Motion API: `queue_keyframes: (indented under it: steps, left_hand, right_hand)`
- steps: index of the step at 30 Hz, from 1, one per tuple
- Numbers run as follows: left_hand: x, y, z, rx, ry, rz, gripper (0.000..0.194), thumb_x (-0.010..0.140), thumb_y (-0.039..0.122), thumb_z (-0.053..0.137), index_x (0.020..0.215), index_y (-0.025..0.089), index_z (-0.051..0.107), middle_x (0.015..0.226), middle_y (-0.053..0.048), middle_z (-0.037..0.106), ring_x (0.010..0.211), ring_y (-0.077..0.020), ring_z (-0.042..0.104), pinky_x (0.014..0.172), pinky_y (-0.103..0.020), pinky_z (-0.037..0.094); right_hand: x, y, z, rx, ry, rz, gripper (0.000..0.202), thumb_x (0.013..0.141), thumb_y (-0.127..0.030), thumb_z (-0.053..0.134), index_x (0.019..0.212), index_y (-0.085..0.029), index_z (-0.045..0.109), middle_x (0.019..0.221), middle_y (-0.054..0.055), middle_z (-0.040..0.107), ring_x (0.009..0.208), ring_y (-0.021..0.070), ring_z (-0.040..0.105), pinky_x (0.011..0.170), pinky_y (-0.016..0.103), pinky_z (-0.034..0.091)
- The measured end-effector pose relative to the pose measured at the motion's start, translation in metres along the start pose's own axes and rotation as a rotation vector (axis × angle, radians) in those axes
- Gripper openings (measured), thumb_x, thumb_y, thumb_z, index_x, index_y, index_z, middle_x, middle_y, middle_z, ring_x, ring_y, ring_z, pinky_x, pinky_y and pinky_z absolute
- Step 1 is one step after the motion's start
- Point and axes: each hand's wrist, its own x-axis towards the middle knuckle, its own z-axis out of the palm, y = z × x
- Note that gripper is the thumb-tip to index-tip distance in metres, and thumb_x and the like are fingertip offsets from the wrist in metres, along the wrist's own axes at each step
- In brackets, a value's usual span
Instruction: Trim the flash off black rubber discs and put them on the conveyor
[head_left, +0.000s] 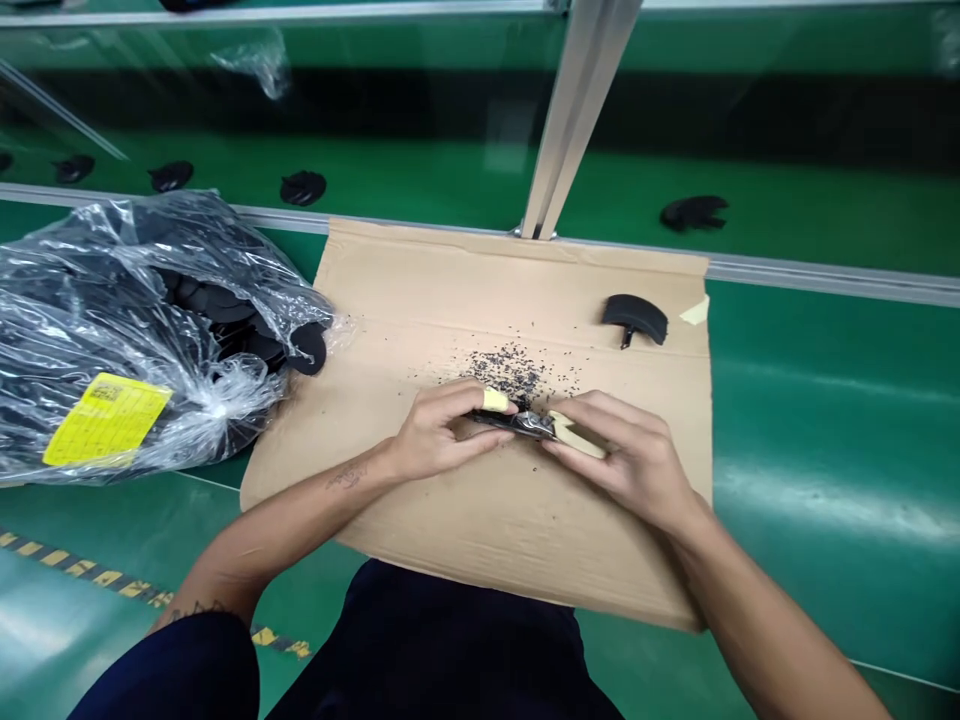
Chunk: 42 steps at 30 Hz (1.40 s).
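Observation:
My left hand (442,430) is closed on a thin black plastic part (491,420), with yellow tape round one finger. In my right hand (637,450) is a pair of cutting pliers (577,436) with pale yellow handles. Their metal jaws meet the edge of the black part between my two hands; whether the jaws are apart I cannot tell. Just beyond my fingers, many small black scraps (510,368) lie scattered over the cardboard sheet (420,275). A curved black piece with a short stem (636,317) rests farther off, at the right of the cardboard.
To the left a clear plastic bag (150,240) full of black parts lies on the green table (810,400), bearing a yellow label (109,418). An aluminium post (574,120) rises at the cardboard's far edge. Several black parts, one at right (694,212), lie beyond the rail.

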Motion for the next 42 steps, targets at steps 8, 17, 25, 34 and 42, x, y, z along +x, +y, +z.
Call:
queue_keyframes:
  steps: [8,17,25,34,42]
  left_hand:
    - [-0.001,0.001,-0.001,0.048,-0.014,0.126,0.009,0.090,0.017,0.072,0.099,0.017,0.072,0.086,-0.006,0.075,0.079,-0.0137,0.070,0.070,-0.025,0.056]
    - [0.005,0.003,-0.006,0.215,-0.115,0.028,0.028,0.095,0.020,0.061,0.122,0.018,0.070,0.101,-0.010,0.073,0.093,-0.0180,0.067,0.083,-0.032,0.057]
    - [0.065,-0.035,-0.043,0.268,-0.054,-0.343,0.078,0.105,0.062,0.013,0.105,0.012,0.073,0.086,-0.009,0.075,0.089,-0.0209,0.073,0.079,-0.031,0.058]
    - [0.187,-0.095,-0.081,0.739,-0.106,-0.350,0.032,0.101,0.032,0.051,0.124,0.014,0.063,0.133,-0.017,0.065,0.128,-0.0301,0.054,0.116,-0.046,0.037]
    - [0.187,-0.126,-0.127,0.956,-0.380,-0.469,0.033,0.093,0.026,0.054,0.120,0.015,0.070,0.138,-0.014,0.065,0.130,-0.0291,0.055,0.116,-0.042,0.039]
  right_hand:
    - [0.002,-0.002,-0.002,0.077,-0.007,0.068,0.023,0.095,-0.036,0.066,0.108,-0.019,0.073,0.091,0.007,0.073,0.075,0.0171,0.066,0.065,0.030,0.052]
    - [0.000,0.005,-0.009,-0.266,0.130,0.003,0.033,0.097,-0.043,0.060,0.117,-0.019,0.070,0.099,0.011,0.074,0.087,0.0233,0.069,0.077,0.037,0.056]
    - [-0.016,0.028,-0.048,-0.625,-0.012,0.049,0.037,0.095,-0.050,0.055,0.107,-0.019,0.071,0.105,0.014,0.074,0.097,0.0332,0.068,0.083,0.049,0.053]
    - [-0.073,0.035,-0.042,-0.768,0.053,0.043,0.045,0.098,-0.053,0.048,0.119,-0.020,0.070,0.111,0.015,0.072,0.102,0.0330,0.069,0.085,0.048,0.057]
    - [-0.062,0.026,-0.070,-0.667,0.114,0.083,0.037,0.099,-0.045,0.051,0.126,-0.023,0.065,0.122,0.014,0.069,0.112,0.0321,0.068,0.086,0.046,0.060]
